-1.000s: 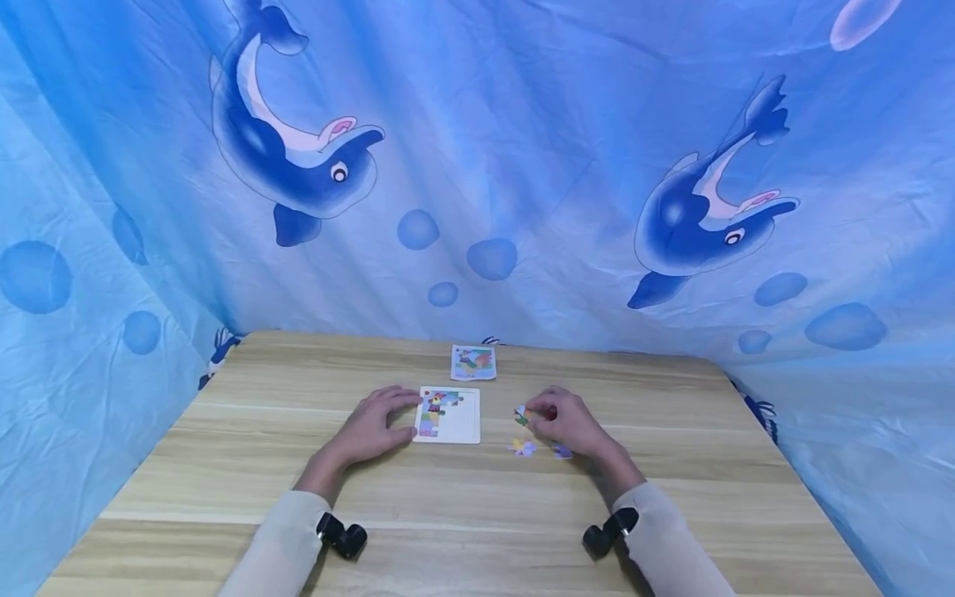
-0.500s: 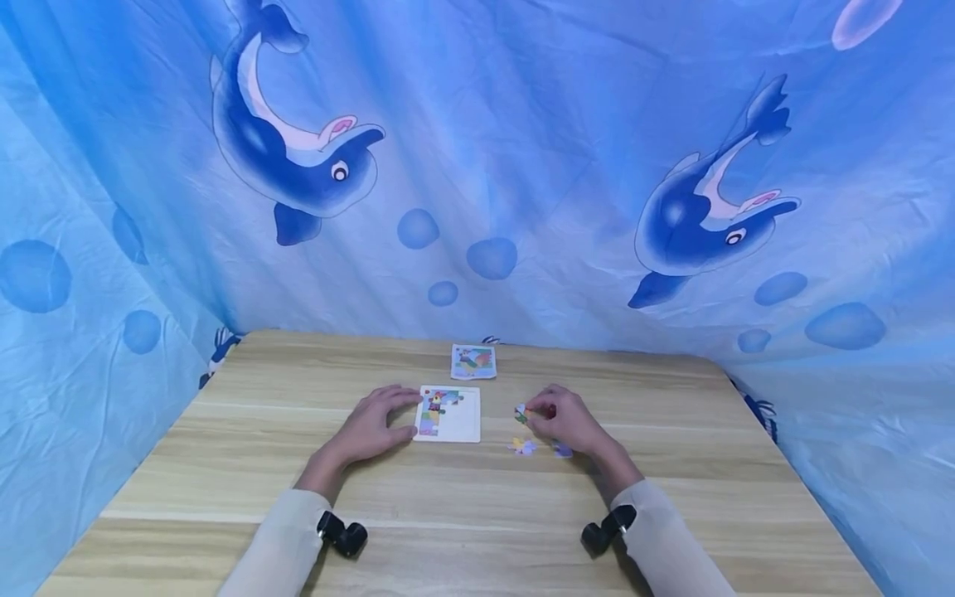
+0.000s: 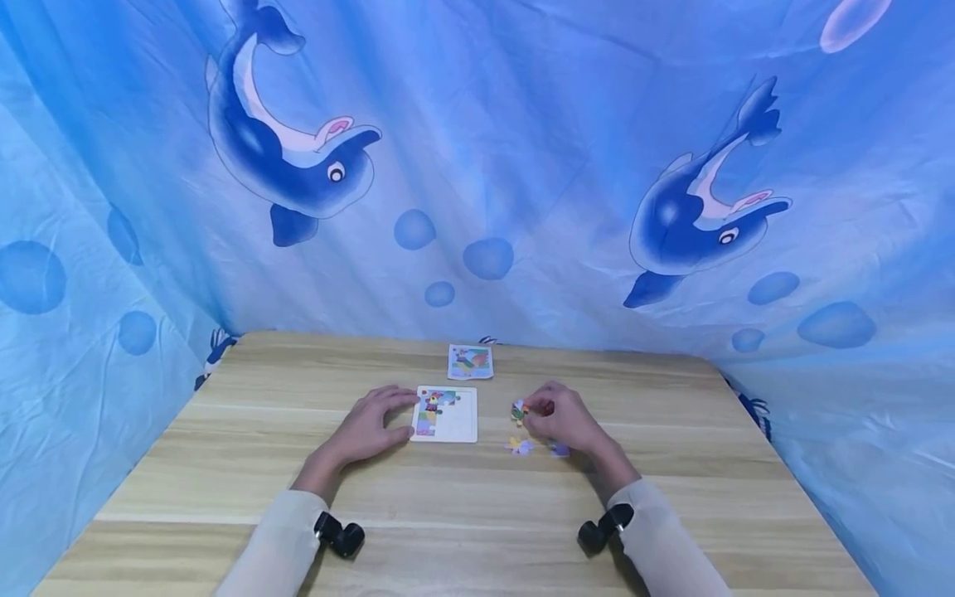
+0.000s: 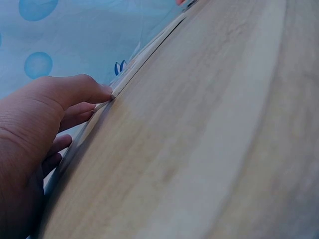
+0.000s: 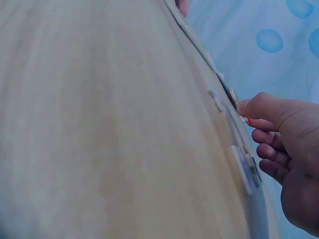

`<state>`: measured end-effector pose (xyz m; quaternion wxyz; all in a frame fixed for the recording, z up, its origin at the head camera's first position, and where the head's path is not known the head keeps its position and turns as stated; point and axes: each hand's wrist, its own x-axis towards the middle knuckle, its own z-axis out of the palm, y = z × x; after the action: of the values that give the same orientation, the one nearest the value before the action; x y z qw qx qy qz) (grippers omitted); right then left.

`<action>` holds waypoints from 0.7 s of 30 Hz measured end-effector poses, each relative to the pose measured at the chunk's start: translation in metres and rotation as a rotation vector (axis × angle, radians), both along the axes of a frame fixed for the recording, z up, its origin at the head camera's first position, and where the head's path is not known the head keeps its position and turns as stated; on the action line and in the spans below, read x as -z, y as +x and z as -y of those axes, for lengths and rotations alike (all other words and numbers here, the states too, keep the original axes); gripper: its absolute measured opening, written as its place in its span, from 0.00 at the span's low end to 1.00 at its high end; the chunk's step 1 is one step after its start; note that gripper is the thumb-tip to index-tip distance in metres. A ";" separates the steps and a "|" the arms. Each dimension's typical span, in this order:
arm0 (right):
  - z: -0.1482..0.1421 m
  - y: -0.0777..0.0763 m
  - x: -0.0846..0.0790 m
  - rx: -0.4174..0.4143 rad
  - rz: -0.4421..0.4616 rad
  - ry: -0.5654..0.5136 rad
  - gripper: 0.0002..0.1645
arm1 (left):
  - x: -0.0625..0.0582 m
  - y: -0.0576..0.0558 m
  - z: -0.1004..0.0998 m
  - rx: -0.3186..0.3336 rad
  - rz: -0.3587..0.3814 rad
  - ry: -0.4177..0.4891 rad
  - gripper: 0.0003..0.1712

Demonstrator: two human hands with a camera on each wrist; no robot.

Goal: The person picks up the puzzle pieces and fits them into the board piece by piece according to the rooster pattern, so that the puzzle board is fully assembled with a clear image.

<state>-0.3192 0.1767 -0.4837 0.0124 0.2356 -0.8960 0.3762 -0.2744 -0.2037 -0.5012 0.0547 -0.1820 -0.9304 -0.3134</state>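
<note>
In the head view a white puzzle tray [image 3: 458, 419] lies on the table, with joined colourful pieces along its left side and top left. My left hand [image 3: 370, 423] rests at the tray's left edge, thumb at the near corner and fingertips farther up. The left wrist view shows that thumb [image 4: 99, 93] right at the edge. My right hand [image 3: 564, 417] pinches a multicoloured puzzle piece [image 3: 518, 412] between thumb and index finger, to the right of the tray. In the right wrist view the piece [image 5: 234, 96] shows edge-on, and the other fingers are curled.
Near the right hand lie a yellow and lilac puzzle piece [image 3: 518, 446] and a purple piece [image 3: 559, 449]. Behind the tray is a picture card [image 3: 471, 362] of the puzzle. A blue dolphin-print curtain [image 3: 477, 166] hangs beyond the wooden table [image 3: 448, 514].
The piece in my right hand has turned slightly between thumb and finger. My left hand stays at the tray. The head view has shifted a little.
</note>
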 end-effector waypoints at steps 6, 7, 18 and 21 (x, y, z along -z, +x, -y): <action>0.010 -0.002 -0.005 0.005 -0.046 0.014 0.11 | 0.001 0.001 0.001 -0.004 -0.003 0.000 0.33; 0.013 -0.002 -0.006 0.005 -0.050 0.013 0.12 | 0.000 0.001 0.001 -0.002 -0.004 -0.001 0.33; 0.052 0.002 -0.014 -0.048 -0.055 0.034 0.13 | -0.001 0.000 0.000 0.010 -0.004 0.007 0.33; 0.062 0.001 -0.017 -0.063 -0.040 0.028 0.12 | -0.002 0.000 0.000 0.010 -0.003 0.005 0.33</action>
<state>-0.3181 0.1147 -0.4672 0.0152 0.2714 -0.8929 0.3589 -0.2746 -0.2039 -0.4997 0.0549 -0.1867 -0.9287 -0.3157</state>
